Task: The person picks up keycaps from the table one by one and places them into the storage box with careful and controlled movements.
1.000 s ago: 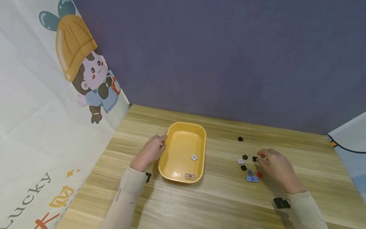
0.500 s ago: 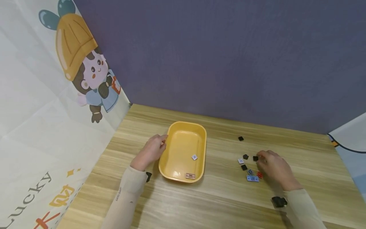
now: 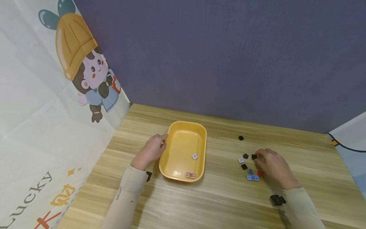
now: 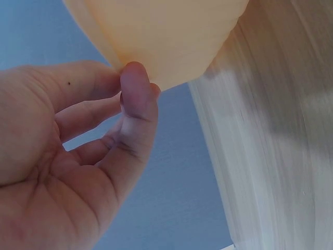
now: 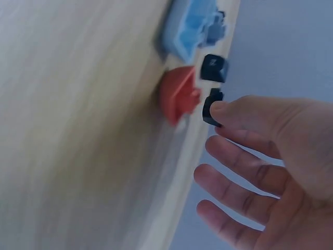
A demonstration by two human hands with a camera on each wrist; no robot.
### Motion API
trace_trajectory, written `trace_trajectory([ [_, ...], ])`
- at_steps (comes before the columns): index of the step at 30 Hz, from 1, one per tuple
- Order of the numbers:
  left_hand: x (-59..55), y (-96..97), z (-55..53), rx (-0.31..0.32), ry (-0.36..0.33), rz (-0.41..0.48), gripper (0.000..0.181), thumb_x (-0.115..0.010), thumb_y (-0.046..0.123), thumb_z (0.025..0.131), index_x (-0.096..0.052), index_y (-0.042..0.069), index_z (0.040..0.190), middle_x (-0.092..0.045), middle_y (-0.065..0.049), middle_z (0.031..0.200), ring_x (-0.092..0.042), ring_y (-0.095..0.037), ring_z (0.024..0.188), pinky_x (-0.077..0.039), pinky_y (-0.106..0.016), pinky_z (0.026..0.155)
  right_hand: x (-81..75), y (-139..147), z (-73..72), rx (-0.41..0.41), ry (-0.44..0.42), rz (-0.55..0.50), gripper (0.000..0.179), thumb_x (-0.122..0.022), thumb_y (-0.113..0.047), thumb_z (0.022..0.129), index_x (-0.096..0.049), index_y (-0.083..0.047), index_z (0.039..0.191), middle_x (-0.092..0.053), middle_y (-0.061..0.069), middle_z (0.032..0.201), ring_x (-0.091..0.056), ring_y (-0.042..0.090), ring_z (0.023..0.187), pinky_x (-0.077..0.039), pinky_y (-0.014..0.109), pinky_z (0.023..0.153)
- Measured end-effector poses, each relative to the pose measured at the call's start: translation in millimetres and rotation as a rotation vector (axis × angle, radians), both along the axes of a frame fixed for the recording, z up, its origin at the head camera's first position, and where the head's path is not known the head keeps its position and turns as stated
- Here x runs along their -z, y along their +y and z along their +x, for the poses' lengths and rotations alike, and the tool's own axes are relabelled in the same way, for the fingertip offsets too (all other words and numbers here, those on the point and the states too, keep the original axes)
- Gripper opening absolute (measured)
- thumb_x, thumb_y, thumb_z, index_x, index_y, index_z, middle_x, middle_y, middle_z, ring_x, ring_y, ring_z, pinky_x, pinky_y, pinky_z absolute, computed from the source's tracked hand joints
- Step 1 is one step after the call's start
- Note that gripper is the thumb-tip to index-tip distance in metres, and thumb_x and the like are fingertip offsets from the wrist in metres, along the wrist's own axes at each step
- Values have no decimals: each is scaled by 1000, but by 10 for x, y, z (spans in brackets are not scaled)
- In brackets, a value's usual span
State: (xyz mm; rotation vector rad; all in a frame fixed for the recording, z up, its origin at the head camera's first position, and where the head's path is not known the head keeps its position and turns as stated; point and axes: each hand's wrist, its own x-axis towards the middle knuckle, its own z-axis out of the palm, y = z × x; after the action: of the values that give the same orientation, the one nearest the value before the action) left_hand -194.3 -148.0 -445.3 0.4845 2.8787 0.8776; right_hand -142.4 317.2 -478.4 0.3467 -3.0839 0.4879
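My left hand (image 3: 151, 150) pinches the left rim of a yellow plastic tray (image 3: 183, 143) between thumb and fingers; the left wrist view shows the tray wall (image 4: 166, 36) at the fingertips. My right hand (image 3: 275, 166) pinches a black keycap (image 5: 212, 107) between thumb and index finger, the other fingers loosely bent. Close by lie a red keycap (image 3: 259, 173), a long blue keycap (image 3: 253, 177), a grey-blue keycap (image 3: 250, 171), a white keycap (image 3: 241, 160) and black keycaps (image 3: 244, 166). Inside the tray are a small white keycap (image 3: 194, 156) and a long pinkish keycap (image 3: 190, 175).
A lone black keycap (image 3: 241, 138) lies farther back on the wooden table (image 3: 223, 203). Behind the table rises a dark blue partition (image 3: 217, 63). A white printed sheet (image 3: 31, 133) hangs at the left, and a black cable (image 3: 347, 149) runs at the right edge.
My right hand has shifted slightly left, and the black keycap at its fingertips has moved a little with it. The left hand keeps its hold on the tray.
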Motion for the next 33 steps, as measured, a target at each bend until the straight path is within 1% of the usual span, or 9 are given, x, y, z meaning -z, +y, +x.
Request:
trace_trajectory([
  [5, 1, 0, 5, -6, -6, 5, 42, -58, 1, 98, -54, -5, 140, -62, -15, 104, -60, -22, 87, -56, -29, 72, -132, -151, 23, -33, 56, -16, 29, -74, -16, 91, -68, -1, 115, -66, 16, 105, -64, 28, 81, -54, 50, 66],
  [8, 4, 0, 4, -7, -7, 4, 42, -58, 1, 98, -54, -5, 140, -62, -15, 104, -61, -22, 87, -56, -29, 72, -234, -312, 18, -61, 103, -17, 28, -75, -15, 90, -69, -2, 114, -65, 13, 101, -61, 23, 75, -53, 46, 62],
  [11, 10, -2, -2, -5, -5, 5, 42, -58, 0, 98, -54, -5, 139, -62, -16, 105, -61, -23, 88, -56, -29, 72, -305, -523, 7, -114, 150, -16, 26, -76, -15, 89, -70, -3, 111, -65, 11, 98, -61, 23, 74, -53, 44, 61],
  [16, 15, -3, -4, -1, 7, 13, 42, -58, -1, 97, -54, -6, 139, -62, -17, 105, -62, -24, 88, -57, -28, 71, -389, -914, -19, -214, 241, -17, 26, -80, -16, 86, -71, -5, 107, -68, 8, 98, -65, 29, 85, -56, 47, 71],
  [18, 19, -10, -3, 2, 14, 16, 42, -58, -1, 97, -54, -6, 138, -62, -17, 105, -62, -24, 88, -57, -28, 71, -428, -1073, -30, -255, 277, -19, 26, -82, -16, 84, -72, -6, 105, -68, 7, 97, -65, 29, 87, -56, 48, 73],
  [21, 26, -7, -2, 7, 22, 20, 42, -58, -1, 97, -55, -7, 138, -63, -18, 105, -63, -24, 88, -57, -28, 71, -471, -1275, -31, -310, 323, -28, 26, -84, -16, 82, -72, -6, 103, -68, 5, 95, -65, 27, 87, -56, 46, 73],
  [24, 26, -5, -1, 5, 21, 22, 42, -58, -2, 97, -54, -8, 138, -63, -17, 104, -62, -24, 89, -56, -28, 71, -498, -1435, -25, -361, 349, -48, 27, -85, -17, 81, -72, -7, 102, -68, 4, 95, -65, 25, 87, -56, 43, 73],
  [28, 17, -3, 1, 9, 28, 24, 41, -58, -2, 97, -55, -8, 137, -63, -17, 104, -62, -24, 89, -56, -28, 71, -520, -1579, -23, -405, 365, -70, 28, -86, -18, 80, -73, -8, 103, -68, 3, 96, -65, 24, 89, -57, 42, 76],
  [33, 17, -6, -3, 14, 33, 27, 41, -59, -2, 96, -55, -9, 136, -63, -17, 103, -62, -24, 88, -56, -28, 70, -544, -1673, -15, -407, 342, -63, 29, -85, -21, 81, -73, -9, 105, -68, 2, 98, -65, 23, 91, -56, 43, 77],
])
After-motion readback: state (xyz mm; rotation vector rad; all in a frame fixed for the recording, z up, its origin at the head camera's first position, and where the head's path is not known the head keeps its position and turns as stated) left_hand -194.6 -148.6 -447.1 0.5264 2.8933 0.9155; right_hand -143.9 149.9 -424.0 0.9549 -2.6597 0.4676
